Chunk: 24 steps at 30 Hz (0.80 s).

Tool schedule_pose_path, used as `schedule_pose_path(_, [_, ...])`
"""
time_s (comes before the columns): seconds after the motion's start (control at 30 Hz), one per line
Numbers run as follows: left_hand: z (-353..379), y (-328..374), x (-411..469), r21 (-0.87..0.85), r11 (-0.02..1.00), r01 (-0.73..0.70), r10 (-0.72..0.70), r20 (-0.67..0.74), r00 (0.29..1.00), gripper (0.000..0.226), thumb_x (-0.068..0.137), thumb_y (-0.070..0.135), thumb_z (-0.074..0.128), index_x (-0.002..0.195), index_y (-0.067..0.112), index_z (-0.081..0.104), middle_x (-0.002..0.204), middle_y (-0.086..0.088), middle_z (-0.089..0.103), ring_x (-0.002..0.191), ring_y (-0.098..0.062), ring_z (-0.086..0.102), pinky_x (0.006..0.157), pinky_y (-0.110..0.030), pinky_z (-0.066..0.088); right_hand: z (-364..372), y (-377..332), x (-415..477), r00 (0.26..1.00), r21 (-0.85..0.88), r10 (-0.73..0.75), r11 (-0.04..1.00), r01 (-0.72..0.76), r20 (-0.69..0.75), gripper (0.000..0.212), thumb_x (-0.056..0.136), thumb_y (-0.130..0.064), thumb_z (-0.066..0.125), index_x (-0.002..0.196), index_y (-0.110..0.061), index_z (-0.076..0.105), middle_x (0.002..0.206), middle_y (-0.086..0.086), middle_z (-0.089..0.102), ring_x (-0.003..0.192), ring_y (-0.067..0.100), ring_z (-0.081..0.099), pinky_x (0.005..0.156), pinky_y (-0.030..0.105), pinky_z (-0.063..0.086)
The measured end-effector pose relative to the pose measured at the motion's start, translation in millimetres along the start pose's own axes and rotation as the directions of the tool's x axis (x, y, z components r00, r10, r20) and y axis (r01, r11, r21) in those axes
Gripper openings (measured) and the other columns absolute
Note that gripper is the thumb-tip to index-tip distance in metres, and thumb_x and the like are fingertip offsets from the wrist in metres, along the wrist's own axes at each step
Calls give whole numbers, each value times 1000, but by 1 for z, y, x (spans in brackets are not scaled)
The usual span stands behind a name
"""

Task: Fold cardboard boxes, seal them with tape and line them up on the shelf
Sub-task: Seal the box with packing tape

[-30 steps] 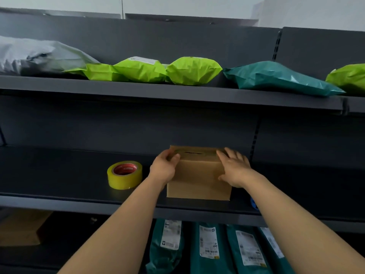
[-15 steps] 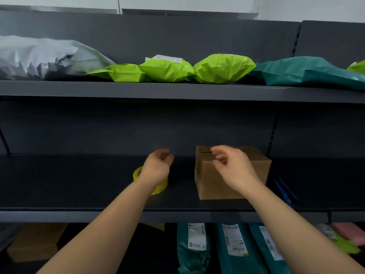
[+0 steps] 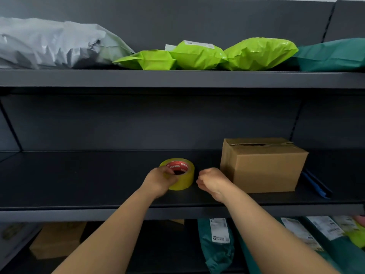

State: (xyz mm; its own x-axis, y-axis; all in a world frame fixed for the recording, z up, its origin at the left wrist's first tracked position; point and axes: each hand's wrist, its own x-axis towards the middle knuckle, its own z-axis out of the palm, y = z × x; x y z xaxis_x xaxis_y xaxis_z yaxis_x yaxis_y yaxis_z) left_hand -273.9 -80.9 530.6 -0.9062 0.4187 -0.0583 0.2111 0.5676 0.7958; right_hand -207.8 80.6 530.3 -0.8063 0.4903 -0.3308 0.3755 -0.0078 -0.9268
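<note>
Tape roll [image 3: 185,180] lies flat, core up, on middle shelf [image 3: 79,175] | left hand [image 3: 160,181] nearer, fingers curled over its left rim | right hand [image 3: 212,181] just right of it, fingers curled on nothing | cardboard box [image 3: 260,167] stands further right

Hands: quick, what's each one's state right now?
Left hand: grips the tape.
Right hand: fingers curled, holding nothing, just beside the tape.
</note>
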Motion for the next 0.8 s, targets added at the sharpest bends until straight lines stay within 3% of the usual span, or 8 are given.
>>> schedule_pose_path(0.13, [-3,-1,-9,17,999,-52,52,-5,999,26,88,33,69,110,19,64,125,0,51,111,-16,50,83,-26,40,0,3,1,999,222,25,975,-30,24,27,98,-10,53,123,1,52,105,15,61,102,25,62,88,33,53])
schedule_pose_path(0.27, [-2,-10,-28,2,987,-160,160,-33,987,25,84,30,75,105,24,64,127,2,44,113,-12,45,91,-22,35,-8,-1,-5,999,294,5,956,-19,49,37,93,-21,63,122,-2,52,109,14,62,93,19,62,76,30,55])
schedule_pose_path(0.4, [6,-22,-47,-23,962,-273,271,-79,959,23,83,29,76,102,28,63,132,8,34,118,-7,40,93,-13,33,-17,-5,-22,987,278,-51,960,8,151,30,88,-23,70,108,-3,61,86,8,57,76,14,54,66,26,51])
schedule_pose_path(0.53, [14,-32,-61,-67,925,-374,364,-125,923,24,79,26,79,96,32,63,137,9,31,130,-10,38,112,-29,36,-24,-5,-43,978,190,-118,978,85,172,27,87,-19,71,105,-1,62,72,3,54,64,10,51,61,23,49])
schedule_pose_path(0.67, [18,-31,-71,-80,908,-412,395,-166,904,48,75,27,83,106,39,49,134,12,33,125,-7,45,107,-30,42,-29,-5,-61,968,100,-214,974,201,132,37,83,-18,75,114,-8,58,84,7,64,62,11,55,61,25,51])
schedule_pose_path(0.8, [15,-16,-78,-416,844,-338,278,-199,940,70,80,45,75,131,36,29,126,12,46,116,-6,54,94,-28,51,-35,-1,-77,905,-63,-397,910,410,153,38,82,-16,75,115,-15,55,104,4,68,63,11,58,65,26,52])
